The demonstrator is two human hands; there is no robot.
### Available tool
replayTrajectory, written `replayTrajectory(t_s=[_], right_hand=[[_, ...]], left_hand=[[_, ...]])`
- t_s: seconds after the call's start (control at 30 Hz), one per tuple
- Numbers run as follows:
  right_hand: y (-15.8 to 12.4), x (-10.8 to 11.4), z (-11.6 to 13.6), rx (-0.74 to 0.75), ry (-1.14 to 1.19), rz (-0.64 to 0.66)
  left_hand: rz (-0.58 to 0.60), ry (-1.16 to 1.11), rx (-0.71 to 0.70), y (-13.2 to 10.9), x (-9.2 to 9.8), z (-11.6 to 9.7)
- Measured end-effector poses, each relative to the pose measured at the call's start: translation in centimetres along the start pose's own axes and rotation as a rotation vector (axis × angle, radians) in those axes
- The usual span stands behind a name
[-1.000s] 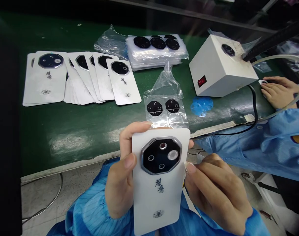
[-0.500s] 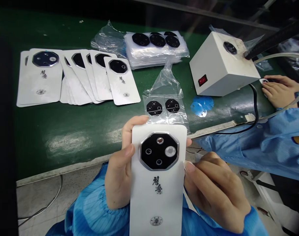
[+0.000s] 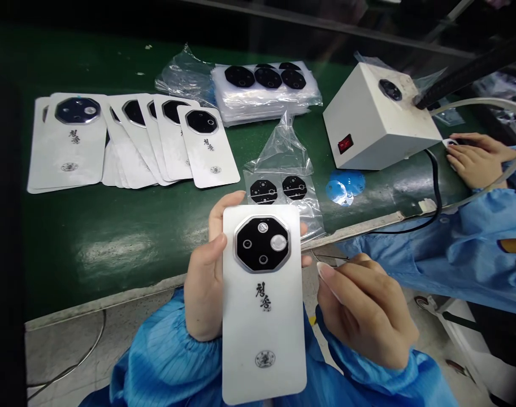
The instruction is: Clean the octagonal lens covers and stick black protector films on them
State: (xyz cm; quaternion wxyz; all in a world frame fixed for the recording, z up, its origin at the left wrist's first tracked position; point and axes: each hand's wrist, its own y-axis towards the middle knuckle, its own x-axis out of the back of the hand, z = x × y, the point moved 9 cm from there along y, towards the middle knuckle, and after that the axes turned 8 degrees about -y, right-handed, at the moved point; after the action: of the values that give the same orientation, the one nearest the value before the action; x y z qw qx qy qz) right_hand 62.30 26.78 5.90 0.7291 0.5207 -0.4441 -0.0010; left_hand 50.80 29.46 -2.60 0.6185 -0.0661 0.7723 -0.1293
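Holding phone back cover (image 3: 261, 316) in left hand (image 3: 202, 277), grip closed; right hand (image 3: 363, 311) pinching something hidden.

A white switch box (image 3: 378, 121); apparently blue film (image 3: 345, 187) beside it.

The white phone back cover (image 3: 261, 333) is smooth and glossy, its camera plate (image 3: 261, 244) shiny black glass inside a polished metal rim (image 3: 234, 244). The plastic bag (image 3: 278, 152) is clear and thin, the green counter (image 3: 113, 254) glossy, the sleeve (image 3: 164, 362) blue cloth.
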Motion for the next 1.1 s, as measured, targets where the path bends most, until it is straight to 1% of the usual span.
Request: replayTrajectory(t_s=[0.03, 0.1, 0.2, 0.23, 0.3, 0.37, 0.4, 0.47, 0.57, 0.63, 0.7, 0.77, 0.83, 0.9, 1.03, 1.1], right_hand=[[-0.1, -0.2, -0.6, 0.003, -0.041, 0.003], [-0.2, -0.9, -2.6, -0.034, -0.126, 0.015], [-0.3, -2.3, -7.0, -0.176, -0.212, 0.03], [-0.2, -3.1, -8.5, -0.223, -0.255, 0.08], [-0.2, -4.7, -10.8, -0.296, -0.378, 0.224], [0.0, -5.8, -11.9, -0.334, -0.471, 0.338], [0.3, -6.2, -11.8, -0.339, -0.477, 0.361], [1.0, -7.2, -10.6, -0.307, -0.384, 0.39], [1.9, -10.4, -7.7, -0.206, -0.106, 0.523], [2.3, -12.4, -6.5, -0.161, 0.054, 0.616], [2.6, -13.9, -6.4, -0.158, 0.136, 0.675], [2.6, -15.0, -7.0, -0.177, 0.194, 0.726], [2.4, -15.7, -7.6, -0.195, 0.252, 0.773], [2.1, -15.9, -8.0, -0.2, 0.286, 0.789], [2.0, -15.9, -8.1, -0.197, 0.261, 0.771], [2.0, -15.9, -8.1, -0.187, 0.253, 0.758]], left_hand=[[-0.024, 0.029, -0.018, 0.2, 0.2, -0.4], [-0.075, 0.094, -0.041, 0.5, 0.9, -1.1], [-0.15, 0.154, -0.101, 1.0, 2.0, -2.4], [-0.166, 0.167, -0.11, 1.2, 2.3, -2.8], [-0.185, 0.189, -0.113, 1.4, 2.8, -3.3], [-0.178, 0.196, -0.099, 1.6, 3.0, -3.6], [-0.172, 0.197, -0.094, 1.7, 3.1, -3.7], [-0.168, 0.21, -0.087, 1.7, 3.1, -4.0], [-0.209, 0.204, -0.096, 1.7, 3.5, -4.4], [-0.233, 0.176, -0.102, 1.8, 3.8, -4.5], [-0.217, 0.163, -0.088, 1.9, 3.9, -4.3], [-0.184, 0.153, -0.09, 1.9, 3.9, -4.1], [-0.163, 0.127, -0.109, 1.8, 3.7, -3.9], [-0.153, 0.104, -0.128, 1.6, 3.5, -3.7], [-0.077, 0.059, -0.151, 1.5, 2.5, -3.3], [-0.042, 0.036, -0.15, 1.5, 2.4, -3.2]])
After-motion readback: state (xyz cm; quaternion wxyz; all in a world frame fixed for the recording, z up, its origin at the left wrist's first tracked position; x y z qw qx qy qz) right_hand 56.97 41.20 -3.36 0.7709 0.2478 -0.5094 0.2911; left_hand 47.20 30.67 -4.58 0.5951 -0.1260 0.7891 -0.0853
